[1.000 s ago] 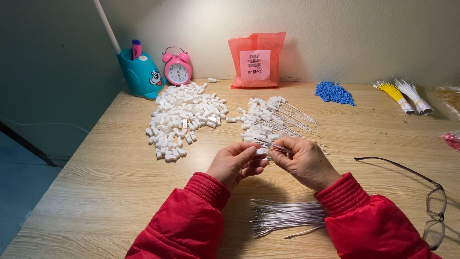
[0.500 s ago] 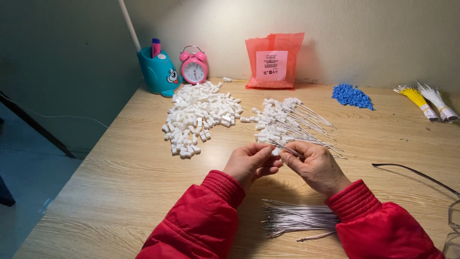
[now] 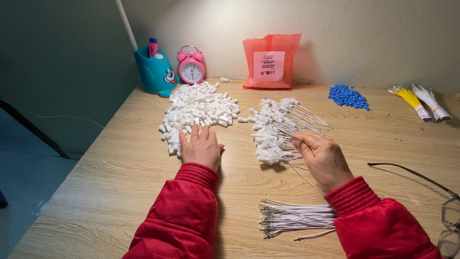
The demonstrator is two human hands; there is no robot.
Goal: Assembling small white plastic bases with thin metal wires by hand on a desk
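My left hand point(image 3: 201, 147) lies flat, fingers spread, on the near edge of a heap of small white plastic connectors point(image 3: 199, 112). My right hand point(image 3: 324, 158) pinches a thin white wire with a connector on its end, laying it on the pile of finished wired connectors point(image 3: 280, 127). A bundle of bare white wires point(image 3: 294, 217) lies on the wooden table point(image 3: 115, 192) close to my right sleeve. Both sleeves are red.
Along the wall stand a teal pen holder point(image 3: 154, 72), a pink alarm clock point(image 3: 191, 68) and a red plastic bag point(image 3: 270, 61). A pile of blue pieces point(image 3: 348, 97) and yellow and white wire bundles point(image 3: 421, 102) lie at the right. Glasses point(image 3: 443, 206) rest at the right edge.
My hands were together in front of me working a wire into a connector. They have parted: the left reached onto the connector heap, the right carried the wired piece to the finished pile.
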